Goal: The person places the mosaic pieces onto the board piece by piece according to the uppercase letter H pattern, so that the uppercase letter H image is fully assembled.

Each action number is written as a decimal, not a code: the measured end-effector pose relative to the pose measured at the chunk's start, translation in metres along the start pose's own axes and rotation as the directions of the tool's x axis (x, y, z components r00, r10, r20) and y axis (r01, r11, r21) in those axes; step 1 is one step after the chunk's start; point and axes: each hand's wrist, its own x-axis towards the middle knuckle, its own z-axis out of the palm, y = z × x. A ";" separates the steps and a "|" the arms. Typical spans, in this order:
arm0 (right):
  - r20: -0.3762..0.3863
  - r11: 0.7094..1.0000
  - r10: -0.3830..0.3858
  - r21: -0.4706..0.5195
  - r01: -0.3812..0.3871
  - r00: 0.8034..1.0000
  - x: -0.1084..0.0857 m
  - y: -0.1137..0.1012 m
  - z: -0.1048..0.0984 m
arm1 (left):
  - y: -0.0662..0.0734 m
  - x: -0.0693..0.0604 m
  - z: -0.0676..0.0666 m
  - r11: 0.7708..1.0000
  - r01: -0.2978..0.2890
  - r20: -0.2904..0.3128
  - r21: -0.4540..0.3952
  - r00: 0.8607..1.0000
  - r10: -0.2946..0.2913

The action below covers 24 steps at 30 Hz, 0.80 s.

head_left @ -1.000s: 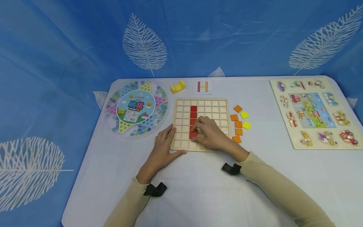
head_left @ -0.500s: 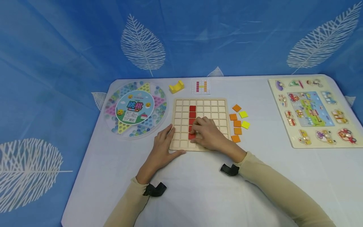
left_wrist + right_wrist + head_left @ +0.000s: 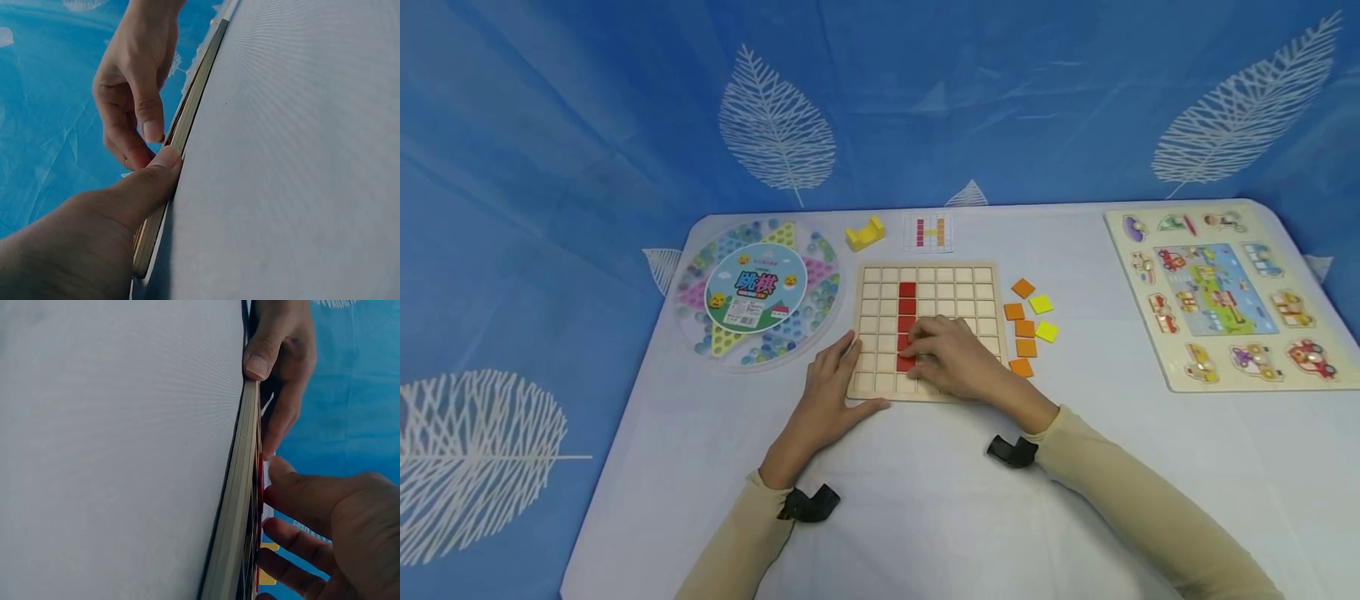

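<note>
A wooden grid board (image 3: 880, 392) lies on the table, with a column of red square tiles (image 3: 907, 307) in its cells. My left hand (image 3: 826, 387) steadies the board's lower left corner; its fingers lie along the left side, and the thumb presses the front edge, as the left wrist view shows. Over the board, my right hand (image 3: 951, 354) has its fingers bent, thumb and index finger at the lowest red tile (image 3: 904, 364). In the right wrist view the right fingertips touch the red tiles' side; part of the column is hidden under them.
Orange tiles (image 3: 1025, 328) and yellow tiles (image 3: 1047, 332) lie loose right of the board. Behind it are a pattern card (image 3: 928, 232) and a yellow holder (image 3: 866, 234). A round Chinese checkers set (image 3: 756, 287) is at left, a wooden picture puzzle (image 3: 1217, 292) at right.
The right thumb and index finger shift slightly at the lowest red tile. My left hand stays at the board's corner. The head view drifts a little.
</note>
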 end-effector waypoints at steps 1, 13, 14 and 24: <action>-0.002 1.000 -0.007 0.007 0.007 1.000 0.000 0.000 -0.001 | 0.000 0.000 0.000 1.000 -0.005 -0.003 0.001 1.000 0.005; 0.035 0.999 -0.010 -0.036 0.011 0.999 -0.001 -0.002 0.000 | -0.002 -0.001 0.001 1.000 -0.006 -0.017 0.000 1.000 0.006; 0.039 0.999 -0.015 -0.037 0.017 0.999 -0.001 -0.002 0.000 | -0.002 -0.002 0.001 1.000 -0.006 -0.018 0.000 1.000 0.006; -0.040 0.996 0.023 0.089 -0.020 0.999 -0.016 0.027 -0.022 | -0.003 -0.001 0.003 1.000 -0.024 -0.033 -0.003 0.999 0.024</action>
